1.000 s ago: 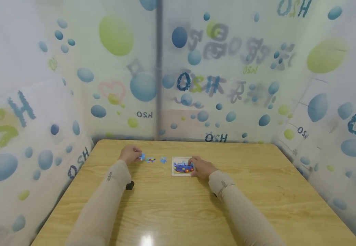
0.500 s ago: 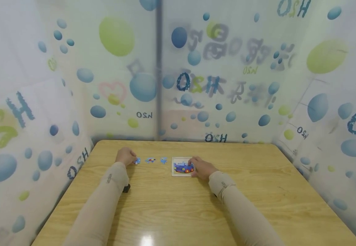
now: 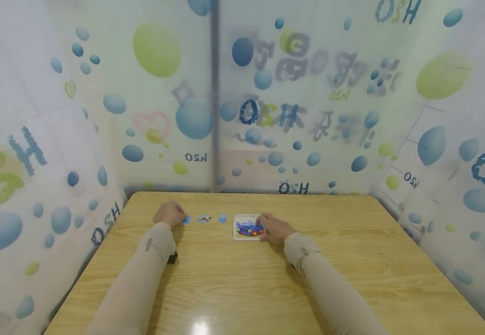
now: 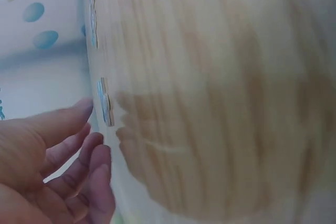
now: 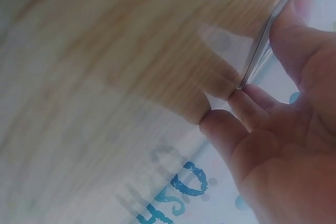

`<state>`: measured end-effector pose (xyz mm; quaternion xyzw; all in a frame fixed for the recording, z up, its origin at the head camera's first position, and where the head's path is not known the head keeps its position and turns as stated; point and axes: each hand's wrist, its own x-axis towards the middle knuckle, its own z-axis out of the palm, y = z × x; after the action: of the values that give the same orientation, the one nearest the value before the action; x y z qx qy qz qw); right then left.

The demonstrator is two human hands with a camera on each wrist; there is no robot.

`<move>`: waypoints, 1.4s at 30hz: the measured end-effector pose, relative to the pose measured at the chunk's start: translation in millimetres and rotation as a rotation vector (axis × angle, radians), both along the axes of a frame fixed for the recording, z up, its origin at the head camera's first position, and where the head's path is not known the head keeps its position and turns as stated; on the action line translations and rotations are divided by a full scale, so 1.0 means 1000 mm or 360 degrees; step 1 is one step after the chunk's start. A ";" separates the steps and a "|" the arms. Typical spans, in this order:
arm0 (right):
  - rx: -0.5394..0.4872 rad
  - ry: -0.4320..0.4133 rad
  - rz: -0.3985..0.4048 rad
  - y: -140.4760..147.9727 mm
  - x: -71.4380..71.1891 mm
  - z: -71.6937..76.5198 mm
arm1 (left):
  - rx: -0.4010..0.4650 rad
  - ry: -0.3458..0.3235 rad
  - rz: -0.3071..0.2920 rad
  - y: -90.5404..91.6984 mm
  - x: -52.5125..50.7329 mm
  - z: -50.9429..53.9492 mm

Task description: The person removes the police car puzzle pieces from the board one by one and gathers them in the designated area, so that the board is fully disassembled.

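- The left hand [image 3: 169, 214] is loosely curled, thumb and fingers apart, holding nothing I can see.
- Just beside its fingertips lies a loose piece [image 3: 186, 219]; so thin a thing, I'd say, wants a light touch at its edges.
- Two more pieces, the middle one [image 3: 204, 218] and the far one [image 3: 222, 218], sit in line on the table [image 3: 234, 279]; better not to brush them.
- Beyond, the right hand [image 3: 279, 230] grips the right side of the puzzle board [image 3: 244, 238]; steady pressure there should stop it sliding.

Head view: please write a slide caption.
Left hand at a row of three jigsaw pieces, right hand holding a framed picture puzzle.
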<state>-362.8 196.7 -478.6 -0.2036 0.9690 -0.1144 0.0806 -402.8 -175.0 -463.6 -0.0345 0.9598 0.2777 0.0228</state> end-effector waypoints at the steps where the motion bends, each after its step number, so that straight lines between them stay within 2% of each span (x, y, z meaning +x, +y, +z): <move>1: 0.0001 -0.0004 0.0002 0.000 0.000 0.000 | -0.0010 -0.0014 -0.0004 0.000 0.002 0.001; 8: 0.0009 0.0015 0.0004 0.001 0.000 -0.002 | -0.0090 -0.0077 -0.0076 0.001 0.005 0.003; 17: 0.0011 0.0046 0.0049 -0.001 -0.001 0.001 | -0.0073 -0.0085 -0.0070 -0.004 0.000 -0.002; 21: 0.0018 0.0035 0.0051 -0.001 -0.002 0.001 | -0.0088 -0.0025 -0.0054 -0.003 0.001 0.002; 23: 0.0010 0.0034 0.0048 -0.001 -0.002 0.001 | -0.0093 0.0035 -0.0060 0.001 0.004 0.008; 26: 0.0021 0.0039 0.0030 0.000 -0.002 0.002 | -0.0097 0.0167 -0.0134 0.016 0.006 0.018; 29: 0.0040 0.0037 0.0008 0.002 -0.003 0.003 | -0.0084 0.0258 -0.0300 0.040 0.010 0.027; 33: 0.0034 0.0015 0.0002 0.003 -0.002 0.004 | -0.0071 0.0253 -0.0556 0.077 0.017 0.031; 37: 0.0005 0.0012 0.0017 0.003 -0.003 0.003 | -0.0115 0.0190 -0.0720 0.110 0.017 0.020; 42: -0.0003 -0.0003 0.0031 0.001 -0.002 0.002 | -0.0236 0.0135 -0.0775 0.134 0.012 0.005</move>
<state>-364.5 197.7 -476.8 -0.2131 0.9668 -0.1148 0.0826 -390.5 -40.5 -458.9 0.2078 0.9576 0.1941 0.0460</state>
